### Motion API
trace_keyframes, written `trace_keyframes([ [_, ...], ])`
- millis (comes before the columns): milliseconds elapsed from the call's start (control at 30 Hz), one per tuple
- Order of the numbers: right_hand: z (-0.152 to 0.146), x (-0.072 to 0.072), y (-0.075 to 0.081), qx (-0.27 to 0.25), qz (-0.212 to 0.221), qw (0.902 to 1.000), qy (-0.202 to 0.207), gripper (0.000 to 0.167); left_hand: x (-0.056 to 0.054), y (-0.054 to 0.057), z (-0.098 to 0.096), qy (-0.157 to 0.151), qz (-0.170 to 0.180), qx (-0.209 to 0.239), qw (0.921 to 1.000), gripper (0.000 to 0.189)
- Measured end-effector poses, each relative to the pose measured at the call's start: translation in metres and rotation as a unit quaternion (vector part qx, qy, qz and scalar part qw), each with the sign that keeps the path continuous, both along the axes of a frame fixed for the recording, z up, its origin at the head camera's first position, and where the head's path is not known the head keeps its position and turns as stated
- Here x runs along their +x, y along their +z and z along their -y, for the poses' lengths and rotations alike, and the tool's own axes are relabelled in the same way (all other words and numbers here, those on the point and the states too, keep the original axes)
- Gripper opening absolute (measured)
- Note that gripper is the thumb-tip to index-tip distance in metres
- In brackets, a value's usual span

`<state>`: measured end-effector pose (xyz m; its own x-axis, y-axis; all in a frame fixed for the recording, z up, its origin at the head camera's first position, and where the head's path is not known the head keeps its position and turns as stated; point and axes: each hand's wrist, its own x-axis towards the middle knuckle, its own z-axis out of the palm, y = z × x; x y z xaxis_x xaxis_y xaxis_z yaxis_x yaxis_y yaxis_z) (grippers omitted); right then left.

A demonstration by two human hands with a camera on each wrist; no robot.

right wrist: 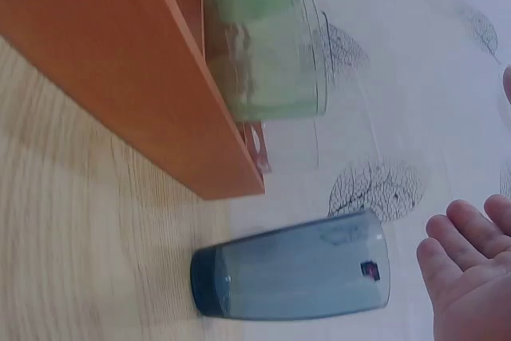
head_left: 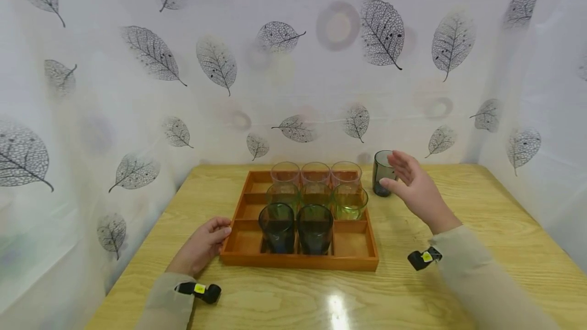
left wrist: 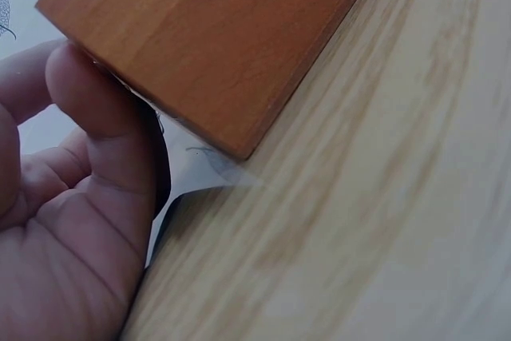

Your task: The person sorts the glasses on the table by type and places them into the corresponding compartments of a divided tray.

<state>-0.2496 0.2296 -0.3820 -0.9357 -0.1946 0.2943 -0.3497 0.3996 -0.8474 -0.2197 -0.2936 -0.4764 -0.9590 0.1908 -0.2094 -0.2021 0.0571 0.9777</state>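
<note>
My left hand (head_left: 206, 241) rests against the left wall of a divided wooden tray (head_left: 300, 263), near its front corner. In the left wrist view its fingertips touch the edge of the tray wall (left wrist: 239, 61). My right hand (head_left: 419, 195) is beside a tall smoky grey glass (head_left: 382, 180), which stands upright on the table right of the tray. Thumb and fingers are spread, overlapping the glass's right side in the head view. The right wrist view shows a gap between the fingers (right wrist: 459, 233) and the glass (right wrist: 295, 269), which has a small dark label.
The tray holds two dark glasses (head_left: 315, 230) in its front row, three green glasses (head_left: 350, 205) in the middle and three clear glasses (head_left: 346, 172) at the back. A leaf-print curtain (head_left: 293, 85) surrounds the wooden table (head_left: 257, 299) at the back and sides.
</note>
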Motion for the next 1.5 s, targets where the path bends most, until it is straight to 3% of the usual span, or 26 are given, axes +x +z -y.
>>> trace_keyframes([
  [400,-0.028,-0.022,-0.001,0.002,0.025,0.9984,-0.051,0.095,0.0,0.003,0.002,-0.001,0.002,-0.009,1.0,0.037],
  [933,-0.033,-0.049,-0.028,-0.015,0.061,0.997,-0.044,0.104,0.0,0.0,0.001,0.002,-0.001,-0.001,1.0,0.034],
  [1500,-0.019,-0.075,-0.058,-0.023,0.091,0.9908,-0.098,0.112,0.0,-0.001,0.001,-0.002,-0.001,0.004,1.0,0.035],
])
